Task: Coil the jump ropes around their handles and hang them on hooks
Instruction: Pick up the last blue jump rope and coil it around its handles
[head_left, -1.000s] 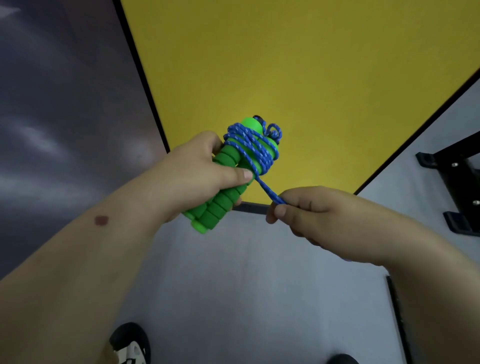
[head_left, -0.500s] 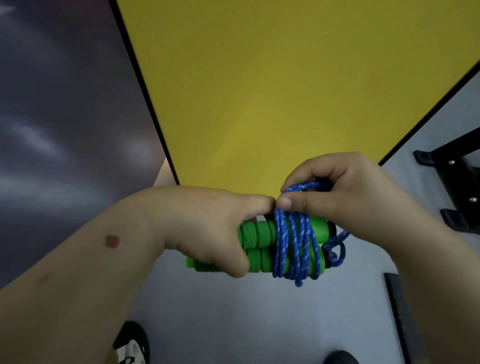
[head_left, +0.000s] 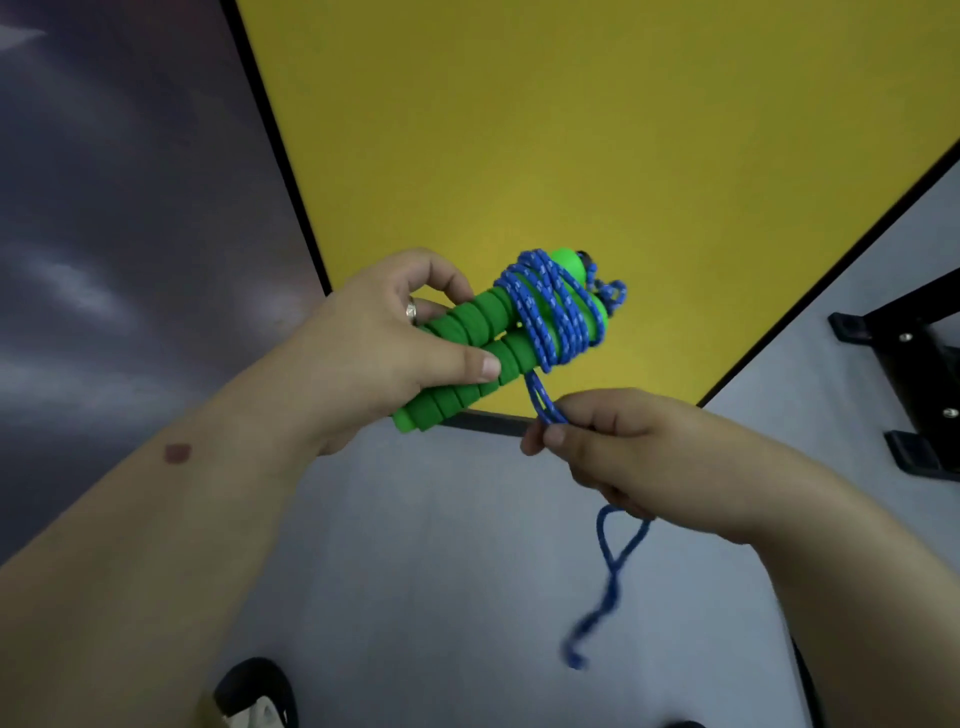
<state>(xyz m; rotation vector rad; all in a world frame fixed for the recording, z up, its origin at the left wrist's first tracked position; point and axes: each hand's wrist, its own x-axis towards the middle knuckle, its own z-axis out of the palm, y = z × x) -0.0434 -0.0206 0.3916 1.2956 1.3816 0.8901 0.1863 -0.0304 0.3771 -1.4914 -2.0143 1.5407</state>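
Left hand grips the 2 green handles side by side, thumb across the near one, fingers curled behind; a ring shows on 1 finger; handles tilt up to the right, held in the air above the grey floor; blue rope is wound in several turns around the upper ends of both handles, with a small knotted bit sticking out at the top right; 2 strands run down from the coil into the right hand, which pinches them between thumb and curled fingers, just below and right of the handles; a loose loop of rope hangs under the right hand, its end blurred; yellow mat with black edging lies behind the hands; black metal frame at the right edge; a shoe at the bottom left.
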